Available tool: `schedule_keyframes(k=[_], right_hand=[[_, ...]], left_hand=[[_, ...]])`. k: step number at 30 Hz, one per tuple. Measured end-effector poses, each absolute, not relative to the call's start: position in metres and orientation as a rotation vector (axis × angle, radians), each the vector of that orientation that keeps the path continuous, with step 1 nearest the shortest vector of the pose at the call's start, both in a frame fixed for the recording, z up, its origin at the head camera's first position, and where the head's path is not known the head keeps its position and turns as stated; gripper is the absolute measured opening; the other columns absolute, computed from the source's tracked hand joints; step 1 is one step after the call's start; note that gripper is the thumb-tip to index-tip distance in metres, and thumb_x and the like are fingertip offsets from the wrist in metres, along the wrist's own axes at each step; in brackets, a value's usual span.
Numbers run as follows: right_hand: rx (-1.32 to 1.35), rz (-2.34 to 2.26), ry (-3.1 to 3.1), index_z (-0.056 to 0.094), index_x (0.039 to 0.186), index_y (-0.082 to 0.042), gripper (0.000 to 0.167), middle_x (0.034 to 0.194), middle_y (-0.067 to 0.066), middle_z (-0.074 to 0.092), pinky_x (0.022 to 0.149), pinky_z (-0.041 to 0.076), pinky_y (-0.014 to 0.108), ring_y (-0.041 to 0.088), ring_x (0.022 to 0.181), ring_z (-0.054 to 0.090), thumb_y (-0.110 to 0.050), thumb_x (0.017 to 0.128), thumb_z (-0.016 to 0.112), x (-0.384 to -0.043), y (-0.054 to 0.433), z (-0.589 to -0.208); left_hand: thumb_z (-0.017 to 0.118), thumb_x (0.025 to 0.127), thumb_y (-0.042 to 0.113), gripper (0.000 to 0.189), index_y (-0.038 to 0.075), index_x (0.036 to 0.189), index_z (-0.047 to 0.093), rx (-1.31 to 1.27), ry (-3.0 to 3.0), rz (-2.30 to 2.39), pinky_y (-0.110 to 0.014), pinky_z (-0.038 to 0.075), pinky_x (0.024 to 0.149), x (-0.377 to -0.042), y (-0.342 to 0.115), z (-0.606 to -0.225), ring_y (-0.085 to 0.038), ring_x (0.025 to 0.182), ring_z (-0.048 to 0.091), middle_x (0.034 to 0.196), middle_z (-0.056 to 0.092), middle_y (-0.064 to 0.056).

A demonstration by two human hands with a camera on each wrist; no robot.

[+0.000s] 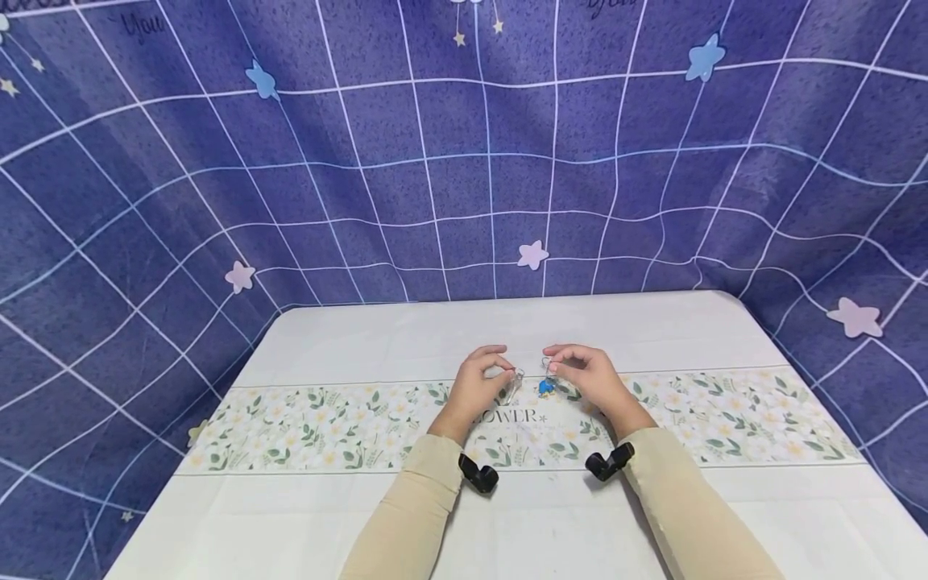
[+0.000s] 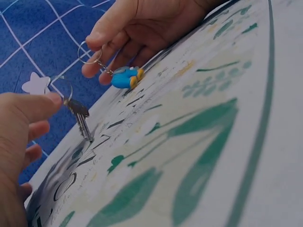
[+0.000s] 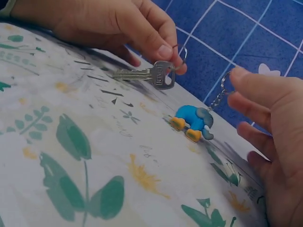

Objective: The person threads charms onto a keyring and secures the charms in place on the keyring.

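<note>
My left hand (image 1: 478,385) pinches a thin metal ring between thumb and forefinger. Silver keys (image 2: 79,112) hang from that ring, low over the floral band. One key (image 3: 163,78) shows its flat head and toothed blade in the right wrist view. Across a small gap, my right hand (image 1: 590,379) holds the split ring (image 2: 88,53) of a keychain by thumb and fingertips. From its short chain (image 3: 216,101) dangles a small blue figure (image 3: 190,116) with yellow feet and grey parts, close over the cloth. The two rings are apart.
The table wears a white cloth (image 1: 348,342) with a band of printed flowers and leaves (image 1: 312,427) across it. Behind and at both sides hangs a blue curtain (image 1: 449,185) with a white grid and stars. Black wrist cameras (image 1: 478,475) sit on both sleeves.
</note>
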State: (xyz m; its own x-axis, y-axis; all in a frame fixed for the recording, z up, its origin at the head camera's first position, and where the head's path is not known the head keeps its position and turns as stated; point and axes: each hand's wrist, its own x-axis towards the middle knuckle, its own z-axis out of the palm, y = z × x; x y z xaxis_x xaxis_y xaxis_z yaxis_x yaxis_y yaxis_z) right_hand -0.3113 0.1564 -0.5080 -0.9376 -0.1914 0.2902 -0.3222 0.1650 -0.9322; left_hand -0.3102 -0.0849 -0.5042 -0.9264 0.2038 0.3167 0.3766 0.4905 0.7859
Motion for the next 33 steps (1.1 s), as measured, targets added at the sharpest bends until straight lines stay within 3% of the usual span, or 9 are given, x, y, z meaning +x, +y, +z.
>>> schedule_keyframes(k=[4,9,16,21,23,29,33], right_hand=[[0.523,2.032,-2.253,0.068,0.096,0.007,0.016,0.128,0.020,0.067,0.099,0.046,0.019,0.026,0.124,0.061,-0.007,0.092,0.074,-0.310,0.156,-0.505],[0.542,2.145,-2.180,0.067,0.098,0.008,0.017,0.130,0.019,0.066,0.101,0.046,0.023,0.015,0.121,0.062,-0.007,0.094,0.072,-0.308,0.156,-0.502],[0.575,2.266,-2.059,0.065,0.097,0.010,0.014,0.123,0.007,0.072,0.096,0.050,0.023,0.013,0.117,0.064,-0.004,0.094,0.069,-0.307,0.153,-0.499],[0.587,2.347,-1.966,0.071,0.091,-0.004,0.004,0.116,-0.001,0.074,0.098,0.048,0.023,0.014,0.116,0.065,-0.003,0.094,0.069,-0.307,0.150,-0.498],[0.603,2.371,-1.934,0.071,0.090,-0.007,0.007,0.116,0.000,0.074,0.098,0.048,0.024,0.014,0.116,0.066,-0.002,0.095,0.067,-0.307,0.149,-0.497],[0.647,2.442,-1.850,0.069,0.088,-0.008,0.015,0.114,0.001,0.075,0.097,0.050,0.025,0.014,0.114,0.067,0.001,0.097,0.062,-0.307,0.146,-0.496],[0.689,2.470,-1.819,0.070,0.088,-0.012,0.021,0.114,0.001,0.075,0.098,0.050,0.028,0.016,0.112,0.067,0.003,0.099,0.059,-0.307,0.145,-0.495]], left_hand=[[0.078,0.090,0.021,0.008,0.014,0.091,0.076,-0.480,-2.475,-1.597,-0.041,0.030,0.117,-0.308,-0.084,-0.503,-0.019,0.132,0.052,0.133,0.064,0.006],[0.078,0.090,0.016,0.007,0.010,0.089,0.075,-0.539,-2.307,-1.780,-0.043,0.033,0.115,-0.307,-0.085,-0.502,-0.022,0.128,0.056,0.129,0.067,0.002],[0.071,0.089,-0.007,0.005,-0.008,0.087,0.067,-0.611,-2.032,-2.114,-0.034,0.052,0.098,-0.309,-0.082,-0.503,-0.037,0.113,0.065,0.128,0.064,-0.024],[0.064,0.091,-0.013,0.006,-0.015,0.086,0.060,-0.601,-1.942,-2.262,-0.030,0.052,0.097,-0.308,-0.081,-0.500,-0.041,0.121,0.060,0.131,0.057,-0.036],[0.063,0.092,-0.011,0.010,-0.014,0.084,0.058,-0.590,-1.948,-2.269,-0.029,0.050,0.099,-0.307,-0.082,-0.498,-0.043,0.124,0.058,0.131,0.058,-0.035],[0.063,0.097,-0.002,0.018,0.002,0.080,0.057,-0.599,-1.948,-2.332,-0.029,0.051,0.096,-0.305,-0.083,-0.496,-0.037,0.120,0.063,0.130,0.064,-0.025],[0.061,0.099,0.002,0.017,0.003,0.083,0.055,-0.677,-1.885,-2.395,-0.035,0.053,0.096,-0.303,-0.083,-0.495,-0.035,0.116,0.066,0.126,0.065,-0.027]])
